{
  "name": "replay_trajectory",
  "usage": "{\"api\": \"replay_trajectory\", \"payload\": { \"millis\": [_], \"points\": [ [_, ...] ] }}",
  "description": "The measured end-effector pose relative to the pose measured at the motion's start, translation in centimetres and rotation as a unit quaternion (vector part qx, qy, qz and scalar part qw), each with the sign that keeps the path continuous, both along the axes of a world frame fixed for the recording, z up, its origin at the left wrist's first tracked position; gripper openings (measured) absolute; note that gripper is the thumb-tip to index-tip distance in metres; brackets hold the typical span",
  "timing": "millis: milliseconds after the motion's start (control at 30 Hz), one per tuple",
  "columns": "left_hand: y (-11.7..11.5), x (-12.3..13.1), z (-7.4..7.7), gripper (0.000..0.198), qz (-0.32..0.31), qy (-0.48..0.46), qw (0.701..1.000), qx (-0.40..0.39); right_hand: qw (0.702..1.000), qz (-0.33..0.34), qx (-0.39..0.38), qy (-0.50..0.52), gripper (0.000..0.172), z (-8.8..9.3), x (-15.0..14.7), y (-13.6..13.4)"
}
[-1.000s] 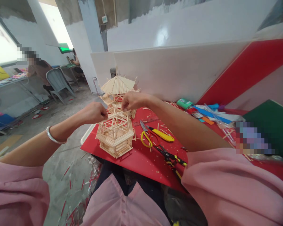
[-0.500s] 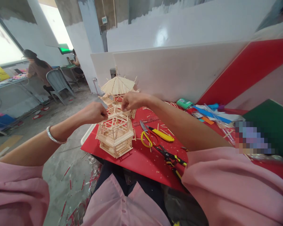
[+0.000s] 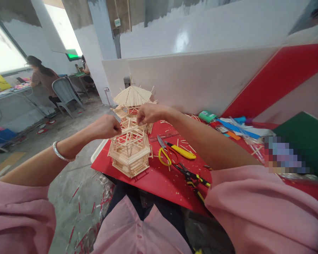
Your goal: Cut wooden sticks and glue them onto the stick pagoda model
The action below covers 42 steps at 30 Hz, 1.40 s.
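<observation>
Close in front of me on the red tabletop (image 3: 159,187) stands an open, many-sided frame (image 3: 129,160) built from thin wooden sticks. My left hand (image 3: 107,127) is closed at its upper left edge, fingers curled in a pinch. Opposite it, my right hand (image 3: 150,113) pinches at the upper right. A thin wooden stick (image 3: 129,128) spans the gap between the two hands along the top of the frame; the fingertips are partly hidden. Just behind rises a stick pagoda model with a pointed roof (image 3: 132,96), partly covered by my right hand.
Right of the frame lie scissors (image 3: 165,155) with yellow and red handles, a yellow cutter knife (image 3: 184,151) and black-yellow pliers (image 3: 193,176), among loose stick bits. Packets and a green roll (image 3: 207,115) sit further right. A person (image 3: 43,77) sits at a far-left bench near a grey chair (image 3: 66,93).
</observation>
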<state>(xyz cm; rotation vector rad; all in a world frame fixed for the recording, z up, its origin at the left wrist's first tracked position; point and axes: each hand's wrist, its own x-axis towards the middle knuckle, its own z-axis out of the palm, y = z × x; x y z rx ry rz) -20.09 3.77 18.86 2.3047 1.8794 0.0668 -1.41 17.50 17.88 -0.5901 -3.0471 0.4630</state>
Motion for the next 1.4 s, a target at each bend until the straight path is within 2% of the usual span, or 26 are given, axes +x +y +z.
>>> {"api": "replay_trajectory", "payload": {
  "millis": [233, 567, 767, 967, 1067, 1167, 1267, 1333, 1400],
  "points": [
    [-0.1, 0.2, 0.1, 0.022, 0.024, 0.016, 0.999, -0.016, 1.000, -0.002, 0.005, -0.011, 0.024, 0.3, 0.0, -0.3],
    [-0.1, -0.8, 0.2, 0.018, 0.023, -0.060, 0.997, -0.043, 0.999, 0.027, -0.014, 0.013, 0.021, -0.1, 0.8, 0.1],
    [-0.7, -0.4, 1.0, 0.019, 0.043, -0.069, 0.996, -0.042, 0.998, 0.014, -0.035, 0.058, 0.025, 0.2, 2.1, -0.4],
    [-2.0, 1.2, 2.6, 0.028, 0.089, -0.057, 0.993, 0.046, 0.984, -0.028, -0.041, 0.172, 0.011, 0.3, 3.0, -0.9],
    [-2.7, 2.5, 3.2, 0.025, 0.107, -0.059, 0.988, 0.095, 0.975, -0.062, -0.027, 0.214, 0.009, 0.5, 3.4, -2.0],
    [-3.6, 3.8, 3.6, 0.019, 0.091, -0.074, 0.985, 0.124, 0.968, -0.107, 0.006, 0.227, 0.026, 0.8, 3.5, -3.7],
    [-4.6, 4.7, 3.6, 0.030, 0.069, -0.081, 0.980, 0.167, 0.957, -0.149, 0.024, 0.249, 0.044, 0.7, 3.8, -4.9],
    [-5.4, 5.1, 3.2, 0.035, 0.069, -0.095, 0.972, 0.204, 0.945, -0.179, 0.022, 0.271, 0.051, 0.1, 4.3, -5.0],
    [-6.5, 5.5, 2.1, 0.039, 0.078, -0.129, 0.960, 0.237, 0.932, -0.213, -0.005, 0.292, 0.053, -1.2, 5.2, -4.9]
  ]
}}
